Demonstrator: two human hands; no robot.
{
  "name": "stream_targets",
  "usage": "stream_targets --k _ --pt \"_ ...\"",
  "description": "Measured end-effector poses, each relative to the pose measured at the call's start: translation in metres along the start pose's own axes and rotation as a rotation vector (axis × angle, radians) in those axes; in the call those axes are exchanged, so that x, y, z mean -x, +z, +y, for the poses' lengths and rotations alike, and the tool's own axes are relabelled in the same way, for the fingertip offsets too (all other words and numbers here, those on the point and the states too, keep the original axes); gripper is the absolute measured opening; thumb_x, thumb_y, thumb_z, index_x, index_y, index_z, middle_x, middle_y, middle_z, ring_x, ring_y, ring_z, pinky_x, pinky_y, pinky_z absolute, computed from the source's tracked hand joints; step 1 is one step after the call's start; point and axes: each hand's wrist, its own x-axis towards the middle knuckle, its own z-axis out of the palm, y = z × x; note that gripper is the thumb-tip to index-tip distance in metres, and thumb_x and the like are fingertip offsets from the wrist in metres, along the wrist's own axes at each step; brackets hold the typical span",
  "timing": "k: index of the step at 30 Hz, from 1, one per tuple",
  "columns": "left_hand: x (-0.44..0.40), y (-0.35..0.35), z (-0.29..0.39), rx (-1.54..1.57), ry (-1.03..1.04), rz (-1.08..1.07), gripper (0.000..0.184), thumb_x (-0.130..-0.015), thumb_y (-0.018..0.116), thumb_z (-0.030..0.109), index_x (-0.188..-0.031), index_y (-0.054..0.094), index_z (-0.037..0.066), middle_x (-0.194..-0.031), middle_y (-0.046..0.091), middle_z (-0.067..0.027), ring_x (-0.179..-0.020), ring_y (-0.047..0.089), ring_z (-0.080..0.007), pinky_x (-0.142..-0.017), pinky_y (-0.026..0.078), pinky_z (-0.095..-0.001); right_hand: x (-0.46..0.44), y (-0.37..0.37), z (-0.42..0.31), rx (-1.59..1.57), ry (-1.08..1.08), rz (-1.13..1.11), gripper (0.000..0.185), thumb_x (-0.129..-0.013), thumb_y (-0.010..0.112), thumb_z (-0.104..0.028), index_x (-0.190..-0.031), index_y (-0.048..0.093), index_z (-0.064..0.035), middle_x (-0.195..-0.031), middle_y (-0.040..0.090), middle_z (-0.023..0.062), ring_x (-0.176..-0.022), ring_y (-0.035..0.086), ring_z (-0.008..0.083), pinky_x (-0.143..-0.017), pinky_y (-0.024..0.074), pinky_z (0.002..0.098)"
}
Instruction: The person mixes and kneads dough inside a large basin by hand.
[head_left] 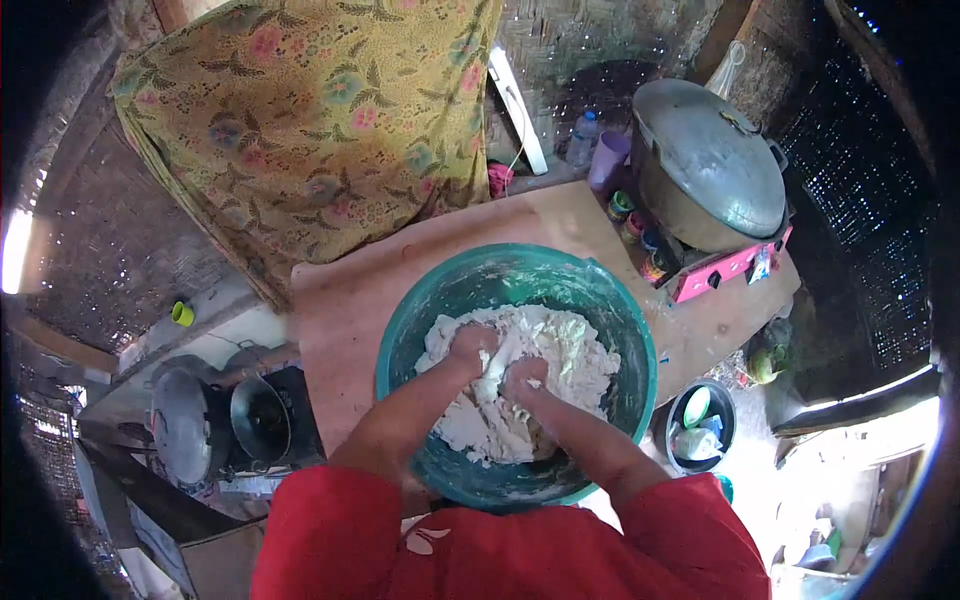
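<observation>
A wide green plastic basin [390,345] holds a large mass of pale, crumbly dough [570,365]. My left hand [474,347] is sunk into the dough left of the middle, its fingers curled in and partly buried. Close beside it, my right hand [524,379] grips the dough too, with its fingertips hidden. A thick whitish lump rises between the two hands. Floury smears coat the basin's inner wall.
The basin rests on a wooden table [335,330]. A big lidded pot [700,170] stands on a pink-fronted stove [715,272] at the right, beside small cans [620,207] and a purple cup [609,160]. Floral cloth [320,120] hangs behind. A dark tub [728,425] sits lower right.
</observation>
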Motion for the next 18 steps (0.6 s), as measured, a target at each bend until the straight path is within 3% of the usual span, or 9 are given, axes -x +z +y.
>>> stream_targets --k 2,4,7,10,12,13,15,17,18 --pt "-0.01 0.006 -0.007 0.128 -0.079 0.07 0.02 -0.073 0.051 0.019 -0.083 0.064 0.007 -0.08 0.064 -0.016 -0.072 0.063 -0.0286 -0.061 0.05 -0.0388 -0.02 -0.014 0.01 0.022 0.046 0.066 0.012 -0.064 0.067 -0.025 -0.067 0.068 -0.0142 -0.072 0.065 0.0018 -0.067 0.059 0.0143 -0.058 0.0485 0.0382" --pt "-0.025 0.043 -0.023 0.439 -0.126 0.347 0.008 -0.063 0.06 0.015 -0.067 0.065 0.01 -0.074 0.063 -0.0111 -0.068 0.062 -0.0259 -0.059 0.049 -0.0369 -0.03 -0.033 0.014 -0.002 0.108 0.035 0.018 -0.067 0.065 -0.027 -0.077 0.065 -0.0123 -0.078 0.064 0.004 -0.071 0.059 0.016 -0.062 0.0477 0.0382" --pt "-0.014 0.036 -0.002 0.449 -0.324 0.402 0.013 -0.068 0.058 0.019 -0.069 0.065 0.009 -0.077 0.064 -0.013 -0.075 0.063 -0.0257 -0.061 0.049 -0.0371 -0.038 -0.062 0.009 -0.101 0.19 -0.065 0.028 -0.072 0.063 -0.029 -0.093 0.06 -0.0094 -0.087 0.062 0.0075 -0.078 0.057 0.0185 -0.068 0.0465 0.0382" --pt "-0.009 0.02 -0.005 0.202 -0.279 0.151 0.023 -0.075 0.053 0.023 -0.081 0.066 0.005 -0.084 0.063 -0.0172 -0.08 0.062 -0.0275 -0.065 0.05 -0.0392 -0.023 -0.1 0.011 -0.408 0.209 -0.182 0.04 -0.077 0.06 -0.031 -0.108 0.055 -0.0066 -0.096 0.06 0.0109 -0.085 0.056 0.021 -0.075 0.0452 0.0383" --pt "-0.004 0.023 -0.017 0.37 -0.135 0.212 0.029 -0.074 0.058 0.029 -0.086 0.065 0.004 -0.09 0.064 -0.0156 -0.085 0.061 -0.0296 -0.072 0.05 -0.039 0.015 -0.137 0.021 -0.736 0.205 -0.282 0.048 -0.081 0.058 -0.033 -0.118 0.051 -0.0047 -0.102 0.058 0.0132 -0.089 0.055 0.0227 -0.079 0.0444 0.0383" --pt "0.018 -0.023 -0.007 0.461 -0.248 -0.107 0.036 -0.073 0.06 0.033 -0.093 0.063 0.003 -0.097 0.062 -0.0162 -0.091 0.059 -0.031 -0.078 0.048 -0.0382 0.051 -0.182 0.021 -0.797 0.139 -0.247 0.053 -0.078 0.062 -0.035 -0.119 0.051 -0.0041 -0.106 0.057 0.0126 -0.094 0.054 0.0227 -0.081 0.0438 0.0372" --pt "0.036 -0.056 0.0 0.535 -0.346 -0.431 0.044 -0.072 0.063 0.036 -0.1 0.061 0.003 -0.105 0.06 -0.0168 -0.097 0.057 -0.0325 -0.084 0.046 -0.0373 0.11 -0.225 0.031 -0.927 0.114 -0.14 0.057 -0.076 0.067 -0.038 -0.119 0.051 -0.0038 -0.106 0.057 0.0103 -0.096 0.054 0.0218 -0.081 0.0442 0.0355" --pt "0.047 -0.049 0.003 0.656 -0.192 -0.334 0.088 -0.068 0.067 0.048 -0.131 0.031 -0.001 -0.122 0.046 -0.0239 -0.11 0.049 -0.0345 -0.089 0.042 -0.0365 0.137 -0.206 0.051 -1.092 0.237 -0.087 0.055 -0.076 0.067 -0.038 -0.117 0.053 -0.0046 -0.102 0.059 0.0079 -0.091 0.056 0.0208 -0.077 0.0456 0.0347" --pt "0.052 -0.06 0.009 0.651 -0.177 -0.347 0.088 -0.068 0.067 0.048 -0.131 0.031 -0.001 -0.122 0.046 -0.0239 -0.11 0.049 -0.0345 -0.089 0.042 -0.0365 0.143 -0.19 0.062 -1.187 0.328 -0.105 0.054 -0.077 0.067 -0.038 -0.117 0.053 -0.005 -0.101 0.059 0.0071 -0.089 0.057 0.0205 -0.076 0.0461 0.0345"
